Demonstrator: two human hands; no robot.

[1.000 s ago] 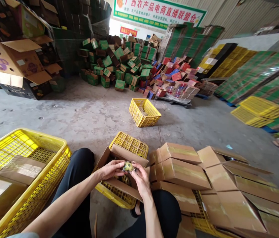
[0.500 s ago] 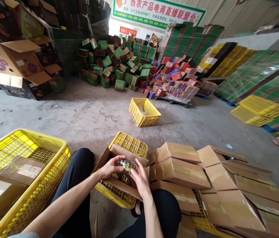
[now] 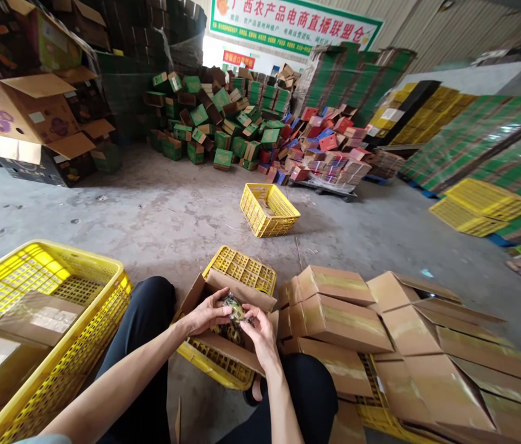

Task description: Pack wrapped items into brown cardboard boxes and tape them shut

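Between my two hands is a small clear-plastic-wrapped packet (image 3: pixel 236 309), shiny, with mottled dark and yellow-green contents whose kind I cannot make out. My left hand (image 3: pixel 211 310) pinches its left side, and my right hand (image 3: pixel 258 331) has the fingers closed at its right end. Right below them stands an open cardboard box (image 3: pixel 227 353) with its flaps raised. Mottled yellow and dark shapes show inside it, partly hidden by my hands. The box rests on a yellow plastic crate (image 3: pixel 246 269) between my knees.
Sealed cardboard cartons (image 3: pixel 343 324) are piled at my right. A large yellow basket (image 3: pixel 116 274) holding cartons stands on my left. Another yellow crate (image 3: pixel 269 213) sits on the floor ahead. Farther back lies a heap of green boxes (image 3: pixel 223 139) beside red and blue ones.
The packet has turned in my hands, from lying nearly level to slanting down to the right. My right fingers have shifted along its end. The surroundings look the same.
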